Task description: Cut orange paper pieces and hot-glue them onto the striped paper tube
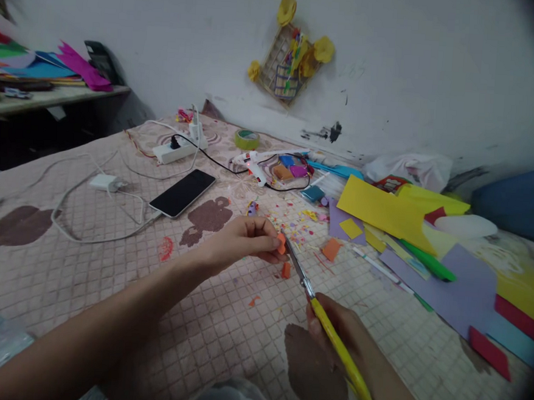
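My left hand (pixel 241 241) pinches a small orange foam piece (pixel 281 242) above the quilted bedspread (pixel 83 272). My right hand (pixel 340 333) grips yellow-handled scissors (pixel 326 326), whose metal blades reach up to the orange piece and meet its edge. Another orange scrap (pixel 285 269) lies just below the held piece, and a larger orange square (pixel 331 249) rests to the right. Tiny coloured clippings are scattered beyond the hands.
Yellow (pixel 380 208), purple (pixel 462 287) and red foam sheets lie at the right with a green marker (pixel 427 261). A black phone (pixel 183 192), charger cable, power strip (pixel 174 151), glue gun (pixel 255 165) and tape roll (pixel 247 139) sit farther back. A shelf (pixel 50 96) holds paper at left.
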### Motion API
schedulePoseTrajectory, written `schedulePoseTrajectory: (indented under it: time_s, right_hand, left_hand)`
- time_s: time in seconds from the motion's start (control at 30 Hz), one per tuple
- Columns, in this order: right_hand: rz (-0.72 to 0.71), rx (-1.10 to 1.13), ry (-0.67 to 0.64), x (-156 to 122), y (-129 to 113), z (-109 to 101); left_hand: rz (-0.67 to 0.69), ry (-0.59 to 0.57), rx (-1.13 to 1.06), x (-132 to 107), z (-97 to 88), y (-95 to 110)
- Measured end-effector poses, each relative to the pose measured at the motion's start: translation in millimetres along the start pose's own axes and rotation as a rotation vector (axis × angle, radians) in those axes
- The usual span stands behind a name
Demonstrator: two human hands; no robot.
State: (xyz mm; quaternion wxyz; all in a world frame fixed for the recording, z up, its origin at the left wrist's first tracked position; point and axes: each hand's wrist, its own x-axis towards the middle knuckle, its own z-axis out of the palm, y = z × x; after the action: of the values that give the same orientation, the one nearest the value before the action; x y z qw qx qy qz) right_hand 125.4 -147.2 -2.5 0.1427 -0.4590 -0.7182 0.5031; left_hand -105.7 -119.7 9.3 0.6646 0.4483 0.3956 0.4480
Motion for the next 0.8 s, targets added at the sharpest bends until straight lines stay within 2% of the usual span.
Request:
schedulePoseTrajectory:
  time_s: [0.47, 0.67, 0.8]
  right_hand:
    - [0.124, 0.201, -0.038, -0.6, 2.5, -1.2]
    - [0.097, 0.13, -0.038, -0.4, 7.9, -3.0]
    - [0.049, 0.039, 0.01, -0.8, 10.0, -4.1]
  left_hand:
    - [0.011, 0.041, -0.042, 1.5, 1.4, -1.4]
    - [0.019, 0.043, -0.054, 2.6, 0.7, -1.6]
    - [0.017, 0.062, -0.049, 3.4, -0.2, -0.3]
